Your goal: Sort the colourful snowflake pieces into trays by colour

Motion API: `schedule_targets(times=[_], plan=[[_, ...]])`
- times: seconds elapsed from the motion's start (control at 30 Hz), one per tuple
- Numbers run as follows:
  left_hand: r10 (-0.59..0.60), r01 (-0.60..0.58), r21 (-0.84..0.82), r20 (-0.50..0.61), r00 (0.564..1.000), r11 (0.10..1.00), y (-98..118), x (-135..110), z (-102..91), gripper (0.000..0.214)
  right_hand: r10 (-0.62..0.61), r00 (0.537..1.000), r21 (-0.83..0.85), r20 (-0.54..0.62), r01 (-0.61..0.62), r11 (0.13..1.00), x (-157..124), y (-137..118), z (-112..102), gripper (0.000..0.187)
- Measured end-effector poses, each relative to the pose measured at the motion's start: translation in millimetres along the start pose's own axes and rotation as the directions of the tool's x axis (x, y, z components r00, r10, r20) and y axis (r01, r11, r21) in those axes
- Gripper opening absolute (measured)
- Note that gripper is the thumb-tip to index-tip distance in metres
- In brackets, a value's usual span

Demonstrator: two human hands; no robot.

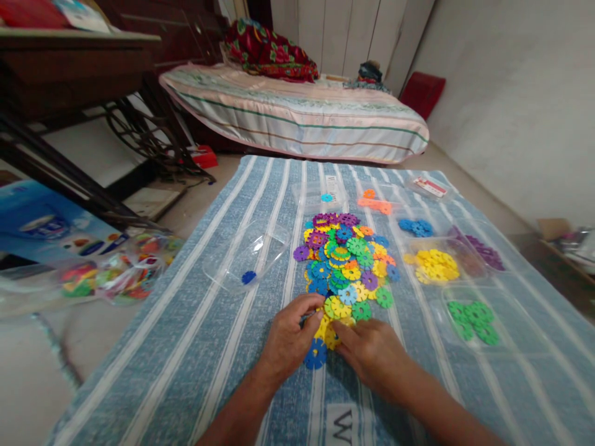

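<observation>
A heap of notched plastic discs (341, 254) in several colours lies in the middle of the cloth-covered table. At its near end, my left hand (290, 331) is closed, thumb and fingers pinched together; a small dark edge shows between them, too hidden to name. My right hand (374, 353) rests opposite, its fingers closed on a yellow disc (332, 337) at the heap's edge. A blue disc (316, 354) lies flat on the cloth just below, between the two hands. Above the fingertips sits a yellow-green disc (336, 307).
Clear plastic boxes stand around the heap: one with yellow discs (437, 265), others with green discs (473, 321), blue discs (416, 227) and purple discs (484, 252). At left, a clear box (267, 251) holds one dark blue disc (248, 277). A bed (297, 121) stands beyond.
</observation>
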State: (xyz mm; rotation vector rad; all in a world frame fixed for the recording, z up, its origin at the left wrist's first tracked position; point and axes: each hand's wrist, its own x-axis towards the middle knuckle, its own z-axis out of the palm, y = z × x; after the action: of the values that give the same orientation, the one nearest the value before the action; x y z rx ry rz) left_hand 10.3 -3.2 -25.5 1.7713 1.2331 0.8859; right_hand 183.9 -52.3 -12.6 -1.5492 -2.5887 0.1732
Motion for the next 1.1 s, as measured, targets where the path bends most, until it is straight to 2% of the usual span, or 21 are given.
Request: schedule_targets(times=[0.17, 0.3, 0.37, 0.43, 0.47, 0.5, 0.53, 0.57, 0.6, 0.63, 0.67, 0.7, 0.8, 0.83, 0.87, 0.97, 1.1], plan=[[0.012, -0.012, 0.013, 0.006, 1.000, 1.000, -1.6, 0.4, -0.8, 0.019, 0.090, 0.992, 0.109, 0.089, -0.100, 0.989, -0.8, -0.5, -4.3, 0.018], [0.024, -0.024, 0.019, 0.010, 1.000, 1.000, -3.4, 0.8, -0.9, 0.019, 0.199, 0.975, 0.300, 0.096, -0.219, 0.928, -4.8, -1.5, -10.5, 0.004], [0.024, -0.025, 0.018, 0.011, 1.000, 1.000, -3.1, 0.9, -0.8, 0.019, 0.230, 0.970, 0.393, 0.075, -0.240, 0.888, -8.5, 5.8, -18.9, 0.012], [0.023, -0.023, 0.016, 0.010, 1.000, 1.000, -1.8, 1.1, -0.8, 0.019, 0.291, 0.957, 0.397, -0.009, -0.263, 0.879, -13.0, 22.8, -32.6, 0.019], [0.020, -0.020, 0.015, 0.008, 1.000, 1.000, -1.0, 1.2, -0.9, 0.019, 0.349, 0.933, 0.352, -0.086, -0.299, 0.887, -15.3, 34.6, -40.9, 0.022], [0.016, -0.016, 0.013, 0.005, 1.000, 1.000, -0.2, 1.4, -1.0, 0.018, 0.423, 0.886, 0.276, -0.188, -0.366, 0.889, -17.7, 47.6, -49.6, 0.025], [0.011, -0.011, 0.011, 0.003, 1.000, 1.000, 0.6, 1.5, -1.1, 0.018, 0.502, 0.801, 0.174, -0.325, -0.471, 0.865, -19.9, 60.7, -57.7, 0.028], [0.006, -0.006, 0.009, 0.002, 1.000, 1.000, 1.3, 1.5, -1.2, 0.019, 0.566, 0.693, 0.085, -0.446, -0.597, 0.798, -21.9, 72.7, -64.5, 0.028], [0.002, -0.002, 0.006, 0.003, 1.000, 1.000, 1.9, 1.4, -1.2, 0.019, 0.592, 0.608, 0.034, -0.530, -0.682, 0.731, -23.6, 82.2, -69.1, 0.029], [-0.001, 0.001, 0.005, 0.003, 1.000, 1.000, 2.2, 1.1, -1.1, 0.019, 0.594, 0.555, 0.008, -0.582, -0.727, 0.687, -24.9, 88.4, -71.0, 0.030], [-0.004, 0.004, 0.003, 0.000, 1.000, 1.000, 2.3, 0.7, -0.8, 0.019, 0.585, 0.551, 0.002, -0.595, -0.727, 0.686, -25.6, 90.5, -69.9, 0.031], [-0.008, 0.008, 0.000, -0.006, 1.000, 1.000, 2.0, 0.2, -0.3, 0.020, 0.564, 0.595, 0.012, -0.573, -0.682, 0.731, -25.6, 88.5, -65.9, 0.031], [-0.021, 0.021, -0.013, -0.042, 0.999, 1.000, -0.5, -1.9, 2.1, 0.021, 0.396, 0.837, 0.090, -0.377, -0.392, 0.915, -21.1, 62.5, -42.7, 0.029], [-0.028, 0.027, -0.020, -0.054, 0.998, 0.999, -2.0, -2.6, 3.0, 0.022, 0.321, 0.899, 0.114, -0.299, -0.300, 0.947, -18.0, 50.4, -34.0, 0.028], [-0.035, 0.033, -0.029, -0.065, 0.997, 0.999, -3.6, -3.1, 3.9, 0.023, 0.252, 0.940, 0.129, -0.232, -0.227, 0.965, -14.2, 38.1, -26.2, 0.028], [-0.069, 0.061, -0.088, -0.090, 0.993, 0.994, -9.1, -3.6, 5.6, 0.026, 0.095, 0.991, 0.133, -0.094, -0.082, 0.988, -0.6, 8.3, -11.7, 0.027], [-0.108, 0.091, -0.172, -0.097, 0.989, 0.981, -12.8, -3.0, 5.8, 0.027, -0.018, 0.998, 0.108, 0.061, 0.011, 0.994, 14.7, -9.0, -9.0, 0.033]])
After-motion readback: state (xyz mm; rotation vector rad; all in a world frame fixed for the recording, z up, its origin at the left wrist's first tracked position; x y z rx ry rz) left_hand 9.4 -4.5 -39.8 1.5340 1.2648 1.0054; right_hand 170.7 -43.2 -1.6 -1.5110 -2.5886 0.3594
